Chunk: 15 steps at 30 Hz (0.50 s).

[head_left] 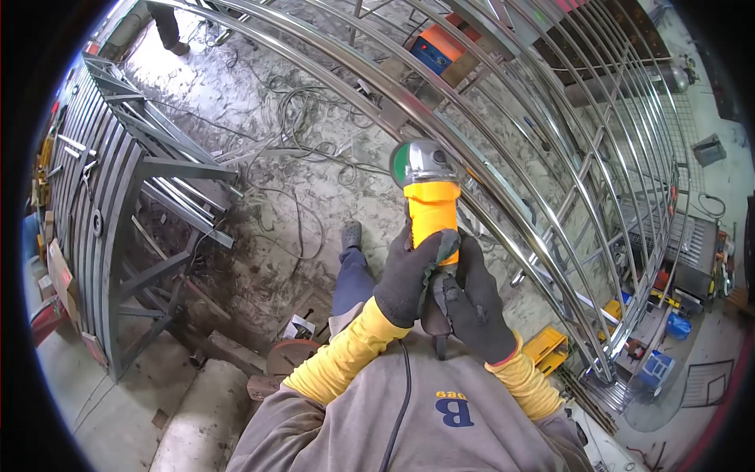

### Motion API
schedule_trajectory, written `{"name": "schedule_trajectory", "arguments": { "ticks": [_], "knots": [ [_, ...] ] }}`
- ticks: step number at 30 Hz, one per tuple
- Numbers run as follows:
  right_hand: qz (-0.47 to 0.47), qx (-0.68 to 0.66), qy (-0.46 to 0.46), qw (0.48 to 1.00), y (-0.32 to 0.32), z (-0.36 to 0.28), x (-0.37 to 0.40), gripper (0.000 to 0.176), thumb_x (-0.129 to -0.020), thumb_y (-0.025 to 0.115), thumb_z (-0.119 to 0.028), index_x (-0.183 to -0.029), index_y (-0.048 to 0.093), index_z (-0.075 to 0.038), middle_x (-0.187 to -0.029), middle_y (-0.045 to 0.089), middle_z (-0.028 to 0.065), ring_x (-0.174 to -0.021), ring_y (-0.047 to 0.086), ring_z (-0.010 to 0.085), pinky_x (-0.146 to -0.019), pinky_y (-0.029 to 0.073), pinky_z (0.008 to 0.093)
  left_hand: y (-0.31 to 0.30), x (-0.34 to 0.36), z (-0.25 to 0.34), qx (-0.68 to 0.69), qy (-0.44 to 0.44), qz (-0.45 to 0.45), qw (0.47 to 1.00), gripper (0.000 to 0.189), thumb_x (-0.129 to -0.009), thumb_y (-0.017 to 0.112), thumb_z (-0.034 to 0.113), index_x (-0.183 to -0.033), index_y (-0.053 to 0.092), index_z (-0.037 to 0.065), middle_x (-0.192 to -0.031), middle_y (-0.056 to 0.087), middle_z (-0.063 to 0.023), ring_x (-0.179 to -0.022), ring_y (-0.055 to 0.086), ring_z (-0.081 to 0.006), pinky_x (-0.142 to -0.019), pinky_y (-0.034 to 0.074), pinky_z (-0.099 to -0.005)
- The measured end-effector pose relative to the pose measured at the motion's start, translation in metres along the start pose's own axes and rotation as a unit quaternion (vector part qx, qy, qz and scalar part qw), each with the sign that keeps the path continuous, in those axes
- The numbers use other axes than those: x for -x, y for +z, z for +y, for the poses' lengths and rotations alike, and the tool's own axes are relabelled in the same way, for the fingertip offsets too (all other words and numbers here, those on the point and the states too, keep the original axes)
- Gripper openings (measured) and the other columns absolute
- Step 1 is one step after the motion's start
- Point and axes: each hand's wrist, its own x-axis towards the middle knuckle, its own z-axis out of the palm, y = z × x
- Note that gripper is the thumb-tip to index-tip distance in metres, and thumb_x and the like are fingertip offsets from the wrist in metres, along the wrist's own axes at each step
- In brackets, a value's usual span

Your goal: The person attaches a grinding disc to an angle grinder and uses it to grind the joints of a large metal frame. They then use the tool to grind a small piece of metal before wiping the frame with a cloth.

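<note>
A yellow angle grinder (432, 204) is held upright in front of my chest, its metal head and green disc (401, 164) pointing away from me. My left hand (413, 275), in a dark work glove, wraps round the lower part of the yellow body. The gloved right hand (476, 307) closes on the dark rear handle from the other side. Just beyond the grinder's head runs a curved shiny metal tube (377, 110), part of a large railing-like frame. A black cord (405, 393) hangs down over my shirt.
A slatted metal bench (130, 236) stands at the left. Loose cables (295, 118) lie across the dusty floor. An orange and blue box (440, 47) sits behind the tubes, and a yellow crate (545, 348) is at the right. Another person's leg (167, 27) shows at top left.
</note>
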Motion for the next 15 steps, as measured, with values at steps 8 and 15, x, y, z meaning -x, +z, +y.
{"name": "schedule_trajectory", "arguments": {
  "ticks": [8, 15],
  "knots": [
    [-0.007, 0.003, -0.005, 1.000, -0.003, -0.007, -0.008, 0.063, -0.102, 0.058, -0.020, -0.155, 0.035, 0.005, -0.137, 0.060, 0.0189, -0.126, 0.060, 0.0220, -0.107, 0.047, 0.0348, 0.000, -0.008, 0.004, -0.044, 0.059, -0.037, 0.997, 0.033, -0.104, 0.065, 0.023, -0.129, 0.060, 0.002, -0.108, 0.065, -0.0033, -0.098, 0.064, -0.0120, -0.086, 0.053, -0.0277],
    [-0.003, -0.003, 0.018, 1.000, -0.002, -0.003, -0.011, 0.063, -0.104, 0.057, -0.022, -0.156, 0.035, 0.005, -0.140, 0.059, 0.0170, -0.128, 0.058, 0.0213, -0.109, 0.045, 0.0353, 0.004, -0.011, 0.011, 0.087, -0.035, -0.003, 0.996, 0.030, -0.100, 0.070, 0.023, -0.123, 0.061, 0.005, -0.103, 0.064, -0.0006, -0.089, 0.063, -0.0101, -0.079, 0.053, -0.0277]
  ]
}}
